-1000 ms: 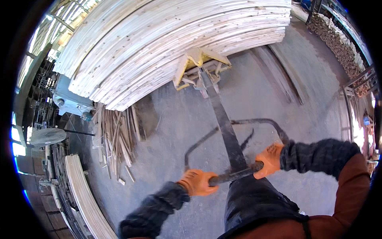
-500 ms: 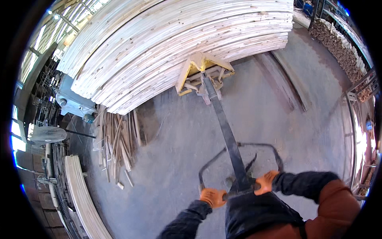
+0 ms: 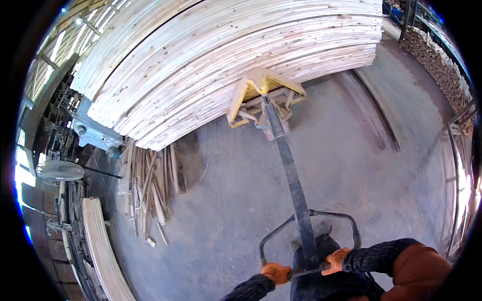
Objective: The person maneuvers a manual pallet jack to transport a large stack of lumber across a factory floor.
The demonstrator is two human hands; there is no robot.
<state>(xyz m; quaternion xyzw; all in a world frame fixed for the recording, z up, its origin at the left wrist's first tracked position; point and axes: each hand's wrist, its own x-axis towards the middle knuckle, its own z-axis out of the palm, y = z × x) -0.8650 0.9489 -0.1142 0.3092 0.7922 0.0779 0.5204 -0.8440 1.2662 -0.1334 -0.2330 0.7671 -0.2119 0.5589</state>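
Both my hands wear orange gloves and grip the handle of a yellow pallet jack (image 3: 264, 80). My left hand (image 3: 276, 273) is closed round the left end of the crossbar, and my right hand (image 3: 337, 261) round its right end. A long dark drawbar (image 3: 292, 188) slopes from the crossbar up to the jack's yellow frame. Around the drawbar runs a bent black tube loop (image 3: 335, 214), its sides coming down near my hands. The jack stands against a large stack of pale boards (image 3: 221, 65); its forks are hidden beneath.
Loose wooden strips (image 3: 150, 185) lie heaped on the concrete floor (image 3: 226, 200) left of the jack. A standing fan (image 3: 60, 171) and long pale boards (image 3: 103, 246) are further left. Long dark timbers (image 3: 369, 108) lie on the floor at right. Bundled wood (image 3: 434, 60) lines the far right.
My hands and the crossbar have moved lower and slightly right in view, with the drawbar tilted further down toward me. The grip is the same. Stack and jack frame appear slightly further right.
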